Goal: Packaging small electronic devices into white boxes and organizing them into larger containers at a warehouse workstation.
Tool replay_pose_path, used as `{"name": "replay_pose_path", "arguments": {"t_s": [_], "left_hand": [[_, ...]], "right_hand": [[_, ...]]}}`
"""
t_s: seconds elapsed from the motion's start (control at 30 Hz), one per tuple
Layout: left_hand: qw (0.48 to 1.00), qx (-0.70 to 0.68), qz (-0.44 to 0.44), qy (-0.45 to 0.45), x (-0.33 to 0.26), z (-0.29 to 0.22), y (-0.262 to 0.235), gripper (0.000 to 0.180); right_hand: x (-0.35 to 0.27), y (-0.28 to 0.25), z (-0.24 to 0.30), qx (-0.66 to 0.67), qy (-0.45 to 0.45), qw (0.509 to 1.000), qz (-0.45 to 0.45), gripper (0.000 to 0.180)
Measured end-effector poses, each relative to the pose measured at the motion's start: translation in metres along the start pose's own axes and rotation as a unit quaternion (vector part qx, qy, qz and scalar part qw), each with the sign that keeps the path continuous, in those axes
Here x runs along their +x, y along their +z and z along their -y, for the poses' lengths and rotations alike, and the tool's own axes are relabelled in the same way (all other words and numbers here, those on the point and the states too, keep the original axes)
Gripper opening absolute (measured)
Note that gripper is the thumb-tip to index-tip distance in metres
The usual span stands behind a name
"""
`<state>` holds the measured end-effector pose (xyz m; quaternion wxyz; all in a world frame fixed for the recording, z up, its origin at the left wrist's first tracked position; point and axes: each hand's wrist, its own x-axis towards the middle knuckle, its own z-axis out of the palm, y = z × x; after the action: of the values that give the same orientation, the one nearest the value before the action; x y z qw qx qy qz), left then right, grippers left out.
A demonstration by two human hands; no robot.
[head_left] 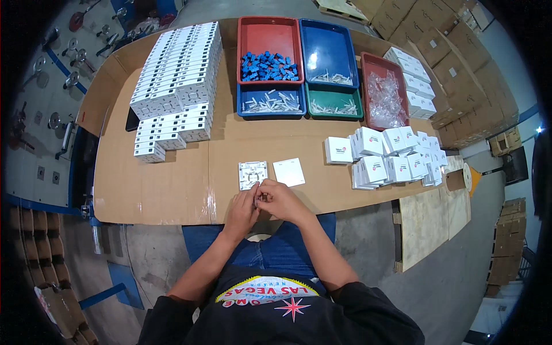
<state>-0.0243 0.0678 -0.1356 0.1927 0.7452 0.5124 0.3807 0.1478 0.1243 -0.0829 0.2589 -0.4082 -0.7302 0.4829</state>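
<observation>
On my feed, L hand (244, 211) and R hand (280, 201) meet at the fingertips, both pinching a small piece (263, 198) – too tiny to ID – by the surface's (167, 195) near edge; white frame (253, 172) just beyond, w/ white plate (289, 172) on its right.

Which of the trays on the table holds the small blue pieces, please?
The red tray at the group's back left; the other red tray holds clear plastic, while the blue trays and green tray hold white pieces.

Left hand (242, 208) and right hand (277, 200) together, fingers (267, 190) curled, forearms (329, 251) bare.
</observation>
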Motion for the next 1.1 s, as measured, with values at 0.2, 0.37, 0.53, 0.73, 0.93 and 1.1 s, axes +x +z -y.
{"name": "replay_pose_path", "arguments": {"t_s": [0.2,0.37,0.53,0.73,0.93,1.1], "left_hand": [[0.999,0.029,0.029,-0.001,-0.003,0.011,0.012,0.067],[0.999,0.035,0.032,-0.005,0.0,0.01,0.007,0.052],[0.999,0.034,0.036,-0.019,0.0,0.009,-0.002,0.051],[0.999,0.029,0.025,-0.013,0.002,0.012,0.001,0.05],[1.0,0.012,0.023,-0.016,0.007,0.006,-0.003,0.049],[0.999,0.015,0.039,-0.017,0.005,0.006,-0.004,0.051]], "right_hand": [[-0.002,-0.018,0.001,0.084,0.032,0.995,0.04,0.009],[-0.001,-0.028,-0.013,0.131,0.003,0.991,0.012,0.008],[0.01,-0.061,-0.002,0.254,0.145,0.956,0.028,0.008],[0.1,-0.119,-0.058,0.033,0.059,0.996,-0.066,0.008],[0.193,-0.156,-0.078,-0.265,0.004,0.956,-0.127,0.013],[0.222,-0.163,-0.098,-0.36,0.001,0.93,-0.069,0.014]]}}
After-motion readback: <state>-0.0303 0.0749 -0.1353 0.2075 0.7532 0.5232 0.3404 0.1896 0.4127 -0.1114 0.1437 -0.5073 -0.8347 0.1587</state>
